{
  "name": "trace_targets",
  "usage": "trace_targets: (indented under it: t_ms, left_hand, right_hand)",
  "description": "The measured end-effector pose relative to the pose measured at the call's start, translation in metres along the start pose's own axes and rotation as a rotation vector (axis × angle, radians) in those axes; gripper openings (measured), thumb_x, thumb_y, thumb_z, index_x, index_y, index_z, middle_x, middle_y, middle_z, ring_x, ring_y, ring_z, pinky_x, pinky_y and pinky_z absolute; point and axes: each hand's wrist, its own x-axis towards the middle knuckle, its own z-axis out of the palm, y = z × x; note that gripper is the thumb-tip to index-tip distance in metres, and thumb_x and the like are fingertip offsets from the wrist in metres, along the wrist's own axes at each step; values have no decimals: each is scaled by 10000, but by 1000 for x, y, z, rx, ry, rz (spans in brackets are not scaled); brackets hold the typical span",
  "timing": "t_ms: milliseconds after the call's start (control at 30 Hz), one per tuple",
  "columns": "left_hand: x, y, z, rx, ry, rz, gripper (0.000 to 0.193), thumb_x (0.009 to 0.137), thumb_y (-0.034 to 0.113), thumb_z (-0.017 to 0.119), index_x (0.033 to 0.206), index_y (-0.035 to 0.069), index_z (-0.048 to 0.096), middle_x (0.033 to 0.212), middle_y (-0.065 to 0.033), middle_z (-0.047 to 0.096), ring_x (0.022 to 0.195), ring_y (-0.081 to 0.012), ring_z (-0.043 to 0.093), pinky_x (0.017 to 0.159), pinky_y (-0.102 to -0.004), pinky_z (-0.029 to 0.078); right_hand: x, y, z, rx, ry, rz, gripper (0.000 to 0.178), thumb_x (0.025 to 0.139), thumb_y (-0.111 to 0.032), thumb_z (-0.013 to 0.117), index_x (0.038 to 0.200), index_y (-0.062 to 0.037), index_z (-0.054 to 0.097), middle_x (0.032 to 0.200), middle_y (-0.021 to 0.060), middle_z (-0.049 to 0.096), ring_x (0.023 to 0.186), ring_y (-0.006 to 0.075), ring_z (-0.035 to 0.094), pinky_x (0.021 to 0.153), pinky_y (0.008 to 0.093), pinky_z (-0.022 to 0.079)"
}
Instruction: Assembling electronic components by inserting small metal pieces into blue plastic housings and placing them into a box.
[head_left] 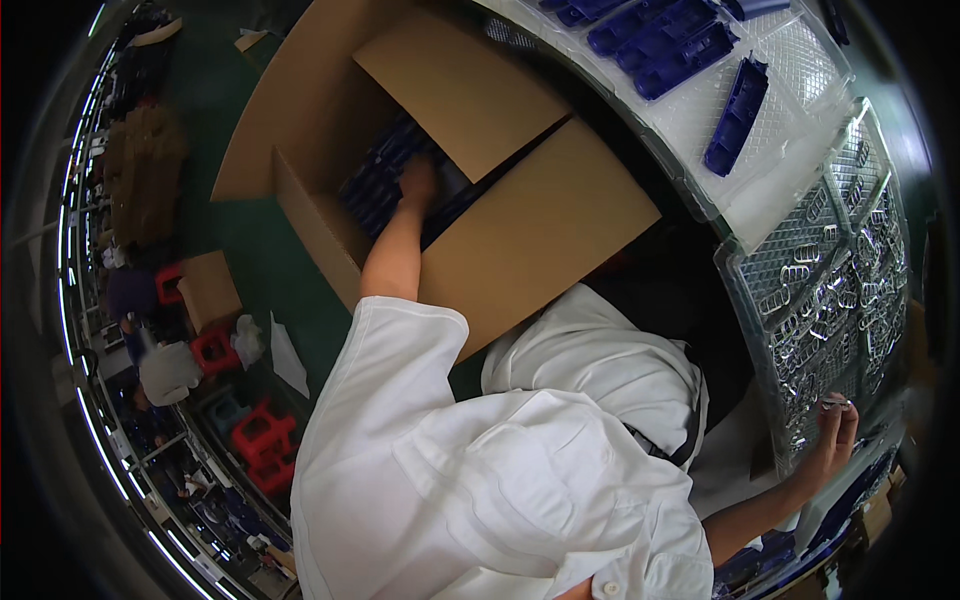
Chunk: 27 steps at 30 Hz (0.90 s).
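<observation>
My left hand (420, 183) reaches deep into an open cardboard box (540, 240). It is among dark blue plastic parts (372, 185) lying in rows there, and its fingers are too dim to make out. At the right, my right hand (828, 448) is raised beside a clear tray (755, 290) of shiny metal pieces (835, 300). Its fingertips pinch one small shiny metal piece (835, 402). More long blue plastic housings (738, 115) rest on a clear plastic sheet (790, 110) at the upper right.
Box flaps (460, 90) stand out around the opening, close to my left forearm. Red stools (265, 445), a smaller carton (210, 288) and a white sheet (288, 358) are on the green floor at the left. Other people sit along the far left benches.
</observation>
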Motion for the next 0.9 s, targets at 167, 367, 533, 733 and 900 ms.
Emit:
trace_targets:
  t_ms: [167, 367, 533, 733, 900]
  left_hand:
    - [22, -74, 9, 199, 58, 126, 264, 960, 267, 610, 1156, 102, 675, 1109, -161, 718, 1049, -345, 727, 835, -509, 604]
    - [19, -133, -33, -151, 48, -157, 705, 908, 493, 747, 1333, -58, 638, 1288, -320, 664, 1237, -442, 639, 984, -500, 524]
    - [-110, -65, -145, -1399, 225, -498, 476, 1031, 376, 673, 1303, -10, 617, 1216, -127, 692, 1100, -216, 657, 967, -379, 514]
    - [-166, 111, -307, -1737, 335, 23, 516, 1114, 359, 460, 1484, 0, 488, 1275, -161, 645, 1059, -233, 655, 941, -367, 535]
    - [-206, 276, -339, -2086, -520, 511, 593, 1094, 372, 426, 1556, 3, 380, 1116, -156, 636, 862, -210, 664, 776, -334, 568]
  right_hand:
    - [-12, -1, 17, 91, 38, 118, 331, 1021, -147, 662, 1325, -15, 655, 1079, 32, 675, 971, 91, 632, 848, 255, 542]
    - [-28, -27, 44, 274, -43, 148, 366, 973, -37, 687, 1336, 4, 666, 1002, 22, 678, 885, 106, 682, 753, 253, 587]
    - [-32, -52, 51, 298, -127, 155, 306, 992, -65, 670, 1286, 17, 661, 985, 90, 742, 828, 132, 706, 739, 265, 606]
    - [-32, -34, 46, 464, -95, 105, 332, 997, -45, 666, 1323, 13, 648, 1054, 81, 718, 880, 136, 708, 741, 274, 613]
    - [-34, -51, 33, 407, -160, 62, 385, 984, 41, 654, 1367, 9, 630, 1105, 42, 679, 953, 125, 696, 822, 239, 586]
